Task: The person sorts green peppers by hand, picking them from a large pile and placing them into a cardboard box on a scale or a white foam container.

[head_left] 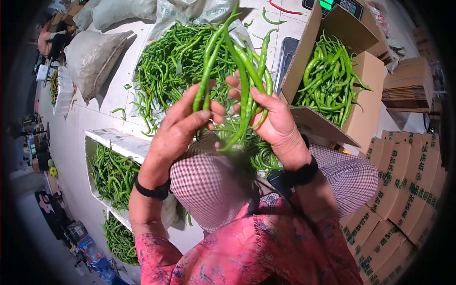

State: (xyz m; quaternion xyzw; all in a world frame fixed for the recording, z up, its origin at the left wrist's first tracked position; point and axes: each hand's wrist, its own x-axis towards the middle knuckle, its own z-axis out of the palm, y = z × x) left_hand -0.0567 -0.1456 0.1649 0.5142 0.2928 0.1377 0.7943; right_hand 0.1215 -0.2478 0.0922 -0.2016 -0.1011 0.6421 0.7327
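Note:
Long green chili peppers (207,78) are pinched upright between the thumb and fingers of my left hand (183,116). My right hand (273,114) is closed around several more long green chilies (247,90), which point up and down past the fingers. Both hands are raised over my lap, a small gap apart. Behind them, a big heap of thin green chilies (166,61) lies on a pale plastic sack (190,12). To the right of my right hand stands an open cardboard box (368,90), partly filled with green chilies (327,80).
White foam boxes (116,142) of green chilies stand at the left. A full woven sack (95,59) lies behind them. A scale with a green display (326,4) is at the back right. Printed flattened cartons (394,190) are at the lower right. Another person (52,40) sits far left.

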